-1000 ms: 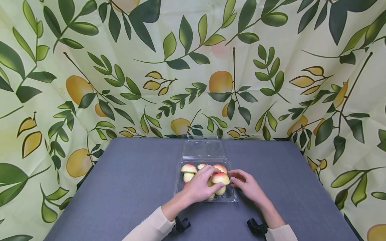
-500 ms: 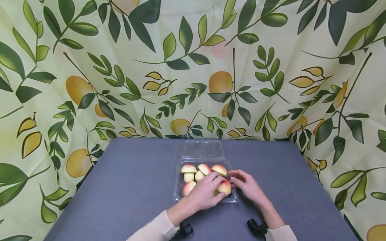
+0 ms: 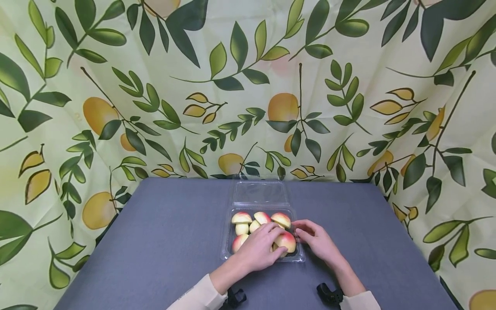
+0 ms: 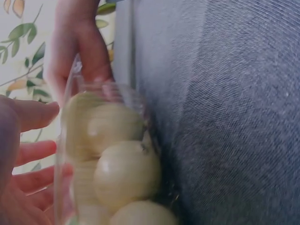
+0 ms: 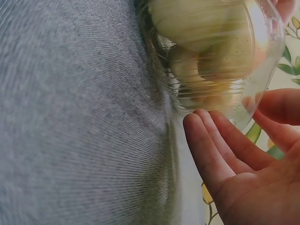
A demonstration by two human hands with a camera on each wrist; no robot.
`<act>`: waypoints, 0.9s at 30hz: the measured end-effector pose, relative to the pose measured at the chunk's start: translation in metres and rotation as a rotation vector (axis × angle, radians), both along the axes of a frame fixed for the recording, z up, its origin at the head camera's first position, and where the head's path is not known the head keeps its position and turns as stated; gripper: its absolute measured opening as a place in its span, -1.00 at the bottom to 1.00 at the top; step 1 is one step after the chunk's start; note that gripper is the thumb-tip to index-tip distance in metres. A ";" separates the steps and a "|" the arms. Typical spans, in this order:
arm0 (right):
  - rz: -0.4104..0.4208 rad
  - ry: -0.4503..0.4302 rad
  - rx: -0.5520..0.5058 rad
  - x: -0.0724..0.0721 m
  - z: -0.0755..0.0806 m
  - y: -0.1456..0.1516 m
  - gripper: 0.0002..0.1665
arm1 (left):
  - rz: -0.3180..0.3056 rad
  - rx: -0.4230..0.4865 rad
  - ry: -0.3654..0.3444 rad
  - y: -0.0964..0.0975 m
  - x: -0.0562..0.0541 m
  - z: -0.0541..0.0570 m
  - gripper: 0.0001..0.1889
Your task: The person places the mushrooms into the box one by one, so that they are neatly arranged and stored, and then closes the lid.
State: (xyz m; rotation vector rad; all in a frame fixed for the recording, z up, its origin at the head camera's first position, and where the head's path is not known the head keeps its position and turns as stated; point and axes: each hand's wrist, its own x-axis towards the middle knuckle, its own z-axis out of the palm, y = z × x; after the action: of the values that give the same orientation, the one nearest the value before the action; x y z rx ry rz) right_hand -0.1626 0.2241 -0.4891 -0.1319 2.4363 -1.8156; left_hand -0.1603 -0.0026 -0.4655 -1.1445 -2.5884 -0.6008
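Observation:
A clear plastic clamshell box (image 3: pixel 225 255) holds several artificial mushrooms with pale stems and red-tinged cream caps. My left hand (image 3: pixel 258 249) lies over its front middle, fingers spread and thumb apart. Beside that thumb, a mushroom (image 3: pixel 286 242) sits in the front right corner. In the left wrist view, the fingers (image 4: pixel 37 152) reach past the rim, and pale rounded mushrooms (image 4: pixel 126 173) show through the wall. My right hand (image 3: pixel 321 242) is at the box's right side. Its fairly straight fingers (image 5: pixel 206 145) touch or nearly touch the wall. The left hand hides some mushrooms.
The box's transparent lid (image 3: pixel 260 192) lies folded back towards the far edge. A grey-blue cloth covers the table (image 3: pixel 174 228). Behind it hangs a leaf-and-fruit patterned curtain (image 3: pixel 240 99). Black wrist straps (image 3: pixel 329 293) sit near the sleeves.
The left hand lowered a mushroom into the front right corner, then drew slightly left, leaving it there. The right hand has stayed by the box's right side.

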 end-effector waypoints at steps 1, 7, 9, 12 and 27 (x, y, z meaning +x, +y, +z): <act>0.002 -0.002 -0.002 0.000 0.000 0.000 -0.63 | 0.004 0.006 -0.012 -0.003 0.000 0.001 -0.65; 0.000 0.012 -0.013 0.000 0.006 0.000 -0.62 | 0.024 0.068 -0.060 -0.019 0.001 0.013 -0.67; -0.001 0.012 0.008 0.000 0.008 0.001 -0.61 | 0.031 0.093 -0.071 -0.026 0.001 0.016 -0.68; 0.001 0.019 0.049 0.000 0.013 0.001 -0.58 | 0.035 0.129 -0.086 -0.036 0.000 0.021 -0.72; -0.049 0.049 0.258 -0.008 0.032 0.010 -0.60 | 0.141 0.339 -0.066 -0.086 -0.025 0.022 -0.85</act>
State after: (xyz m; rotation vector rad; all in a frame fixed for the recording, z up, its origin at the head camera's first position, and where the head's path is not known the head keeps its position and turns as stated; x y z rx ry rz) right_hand -0.1709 0.2345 -0.4570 -0.0976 2.7035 -1.5133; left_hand -0.1851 -0.0887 -0.4432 -0.8397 -2.4655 -1.0110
